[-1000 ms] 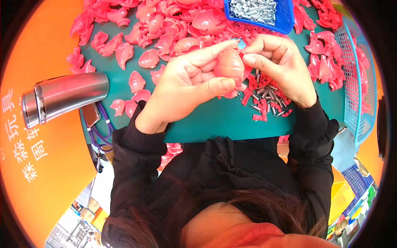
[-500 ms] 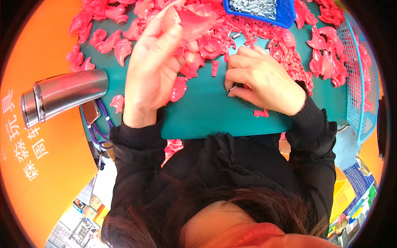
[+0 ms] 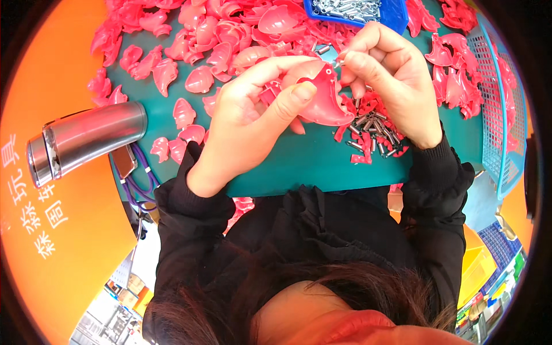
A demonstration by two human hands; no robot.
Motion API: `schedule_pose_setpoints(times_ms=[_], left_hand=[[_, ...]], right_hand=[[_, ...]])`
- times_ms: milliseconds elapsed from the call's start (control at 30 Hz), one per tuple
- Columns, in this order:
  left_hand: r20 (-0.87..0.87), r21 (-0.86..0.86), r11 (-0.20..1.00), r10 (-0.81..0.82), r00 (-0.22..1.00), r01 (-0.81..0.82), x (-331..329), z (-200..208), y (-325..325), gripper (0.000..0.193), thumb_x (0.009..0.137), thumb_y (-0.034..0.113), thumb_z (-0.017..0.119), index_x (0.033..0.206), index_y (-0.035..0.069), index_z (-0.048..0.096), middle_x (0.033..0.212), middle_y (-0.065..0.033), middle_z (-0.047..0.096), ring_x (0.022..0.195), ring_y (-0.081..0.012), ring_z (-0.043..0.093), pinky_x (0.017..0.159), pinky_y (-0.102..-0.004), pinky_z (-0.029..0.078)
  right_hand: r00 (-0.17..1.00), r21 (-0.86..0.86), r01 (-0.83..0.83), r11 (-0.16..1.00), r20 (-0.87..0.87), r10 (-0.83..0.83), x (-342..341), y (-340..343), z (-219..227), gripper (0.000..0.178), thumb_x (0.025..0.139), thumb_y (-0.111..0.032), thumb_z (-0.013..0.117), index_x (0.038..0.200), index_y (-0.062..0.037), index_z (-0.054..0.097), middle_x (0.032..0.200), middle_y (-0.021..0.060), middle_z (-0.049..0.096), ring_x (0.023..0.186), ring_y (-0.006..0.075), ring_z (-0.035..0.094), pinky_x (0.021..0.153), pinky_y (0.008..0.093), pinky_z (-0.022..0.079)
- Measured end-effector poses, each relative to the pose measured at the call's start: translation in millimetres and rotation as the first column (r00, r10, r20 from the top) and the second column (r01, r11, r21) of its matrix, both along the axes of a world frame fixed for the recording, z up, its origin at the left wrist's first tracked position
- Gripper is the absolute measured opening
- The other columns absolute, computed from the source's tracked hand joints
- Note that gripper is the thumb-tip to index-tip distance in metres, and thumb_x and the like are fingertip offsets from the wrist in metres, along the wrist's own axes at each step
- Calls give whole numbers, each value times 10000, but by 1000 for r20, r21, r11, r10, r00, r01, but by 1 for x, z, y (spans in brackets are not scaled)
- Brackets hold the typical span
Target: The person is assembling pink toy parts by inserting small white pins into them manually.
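Note:
My left hand [image 3: 250,118] is closed around a glossy red curved plastic shell [image 3: 329,102], thumb on its near side and fingers behind. A small round hole shows near the shell's upper corner. Close to that corner, my right hand [image 3: 394,77] pinches thumb and fingers together on a tiny piece, too small to make out. Beneath the right hand lies a heap of small dark metal pins [image 3: 376,131] mixed with small red plastic pieces [image 3: 361,158].
Many red shells [image 3: 204,34] cover the far table. A blue tray [image 3: 397,22] at the back holds small metal parts. At the left lies a steel flask [image 3: 95,135] beside a purple cord [image 3: 138,172]. A light-blue basket [image 3: 491,109] stands at the right edge.
My left hand has come right and down with its red shell. The right hand has lifted off the table toward the shell's corner, uncovering the heap of metal pins.

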State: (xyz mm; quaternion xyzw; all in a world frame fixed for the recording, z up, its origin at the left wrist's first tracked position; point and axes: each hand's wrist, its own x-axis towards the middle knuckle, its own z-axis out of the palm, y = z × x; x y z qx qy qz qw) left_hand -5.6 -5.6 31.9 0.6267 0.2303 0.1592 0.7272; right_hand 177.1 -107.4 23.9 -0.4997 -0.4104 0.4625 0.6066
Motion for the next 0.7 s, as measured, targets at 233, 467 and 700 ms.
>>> schedule_pose_setpoints(times_ms=[233,467,700], left_hand=[[-70,20,996,91,993,-89,2,-3,-6,250,888,174,598,1035,-28,609,749,7,578,582,-58,550,497,-191,457],[-79,43,992,124,989,-120,4,-2,-3,198,863,125,597,1008,-8,624,714,12,577,558,-42,536,470,-184,432],[-101,93,990,113,988,-104,2,-4,0,188,830,117,618,974,-3,629,774,8,605,638,-26,544,525,-184,434]], right_hand=[[997,-27,27,999,79,-24,-14,3,-3,97,888,-119,596,850,-35,565,705,8,585,597,36,534,527,165,419],[998,-81,-27,996,54,32,-13,1,-1,101,885,-128,602,851,-38,571,700,1,584,591,26,530,504,160,415],[996,-70,2,998,84,4,-16,3,-4,76,875,-89,609,865,-20,579,745,8,604,609,28,529,542,166,420]])
